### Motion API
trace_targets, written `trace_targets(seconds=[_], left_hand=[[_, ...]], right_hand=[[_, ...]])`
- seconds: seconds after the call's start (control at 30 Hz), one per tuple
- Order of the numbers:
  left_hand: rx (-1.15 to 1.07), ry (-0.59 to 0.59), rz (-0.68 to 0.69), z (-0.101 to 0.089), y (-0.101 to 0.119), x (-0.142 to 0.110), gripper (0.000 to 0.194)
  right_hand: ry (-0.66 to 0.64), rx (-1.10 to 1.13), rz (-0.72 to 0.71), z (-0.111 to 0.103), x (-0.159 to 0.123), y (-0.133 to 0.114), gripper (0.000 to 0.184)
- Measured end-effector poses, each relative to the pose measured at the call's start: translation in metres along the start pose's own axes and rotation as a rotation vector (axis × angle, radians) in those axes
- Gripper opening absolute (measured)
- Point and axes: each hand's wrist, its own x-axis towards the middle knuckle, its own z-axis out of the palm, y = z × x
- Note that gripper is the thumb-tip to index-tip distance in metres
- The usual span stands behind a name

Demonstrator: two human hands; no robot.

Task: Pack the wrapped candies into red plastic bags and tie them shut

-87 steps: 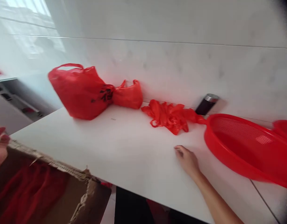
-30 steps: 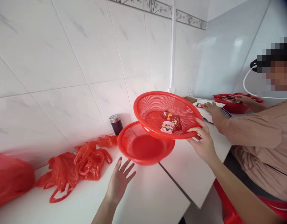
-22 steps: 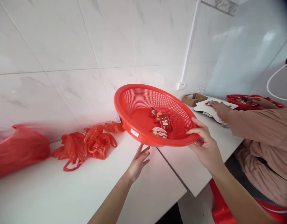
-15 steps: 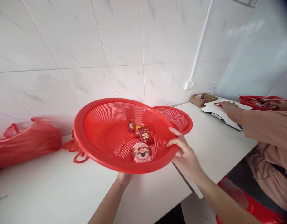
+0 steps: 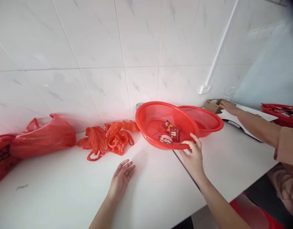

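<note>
My right hand (image 5: 193,156) grips the near right rim of a round red plastic colander (image 5: 151,141), thumb under and fingers over the edge. Inside the colander lie several small wrapped packets, among them a dark red one (image 5: 175,134) with gold marks and a pink-and-white one (image 5: 165,139). The colander overlaps a second red colander (image 5: 209,122) behind it; whether its base touches the table I cannot tell. My left hand (image 5: 122,179) is over the white table (image 5: 89,190), palm up, fingers loosely spread, holding nothing, below and left of the colander.
Crumpled red plastic bags (image 5: 108,138) lie along the wall, with fuller red bags (image 5: 48,136) further left. A metal lid (image 5: 139,105) shows behind the colander. At right are a cardboard box (image 5: 214,105), a white scale (image 5: 241,125), a co-worker's arm (image 5: 256,124) and another red basket (image 5: 282,117).
My right hand lifted the colander of packets off the second one and swung it left, tilted, then set it lower by the wall. My left hand came under it, then drew away.
</note>
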Motion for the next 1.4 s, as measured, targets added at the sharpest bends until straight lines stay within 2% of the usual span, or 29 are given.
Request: trace_targets(seconds=[0.13,0.27,0.33,0.4,0.5,0.57,0.67,0.73,0.77,0.83,0.9,1.0,1.1,1.2,1.3,1.4], left_hand=[[0.012,-0.033,0.008,-0.001,-0.002,0.001,0.025],[-0.001,-0.04,0.01,-0.005,-0.004,0.002,0.024],[-0.005,-0.045,0.013,-0.006,-0.005,0.002,0.024],[-0.007,-0.05,0.011,-0.007,-0.005,0.002,0.024],[-0.018,-0.064,-0.003,-0.006,-0.004,0.002,0.024],[-0.027,-0.082,-0.017,-0.006,-0.002,0.002,0.024],[-0.03,-0.123,-0.04,-0.007,0.001,0.002,0.025],[-0.03,-0.149,-0.046,-0.008,0.002,0.003,0.025],[-0.031,-0.157,-0.047,-0.009,0.002,0.003,0.025],[-0.034,-0.158,-0.043,-0.01,0.002,0.004,0.026],[-0.041,-0.156,-0.037,-0.011,0.001,0.005,0.027],[-0.048,-0.173,-0.043,-0.012,0.0,0.006,0.026],[-0.042,-0.192,-0.056,-0.013,0.0,0.007,0.024],[-0.038,-0.202,-0.063,-0.012,0.0,0.007,0.022],[-0.042,-0.197,-0.059,-0.011,0.0,0.006,0.024],[-0.053,-0.176,-0.034,-0.011,0.001,0.006,0.027]], right_hand=[[0.002,-0.205,0.009,-0.001,-0.009,0.017,0.021],[-0.193,-0.401,0.069,-0.008,-0.016,0.02,0.027],[-0.323,-0.445,0.064,-0.018,-0.014,0.008,0.039],[-0.413,-0.401,0.031,-0.03,-0.01,-0.015,0.049],[-0.554,-0.157,-0.046,-0.028,-0.004,-0.061,0.043],[-0.697,0.011,-0.088,-0.002,-0.003,-0.085,0.033],[-0.866,0.08,-0.17,0.071,0.001,-0.094,0.023],[-0.86,-0.03,-0.173,0.13,0.006,-0.083,0.027],[-0.833,-0.149,-0.116,0.158,0.01,-0.075,0.027],[-0.771,-0.231,-0.043,0.204,0.018,-0.058,0.034],[-0.731,-0.274,0.012,0.235,0.023,-0.043,0.042],[-0.698,-0.274,0.037,0.256,0.028,-0.03,0.048],[-0.63,-0.22,-0.005,0.261,0.034,-0.032,0.051],[-0.502,-0.138,-0.099,0.253,0.041,-0.053,0.049],[-0.375,-0.033,-0.199,0.225,0.033,-0.084,0.043],[-0.263,0.236,-0.283,0.179,0.006,-0.107,0.034]])
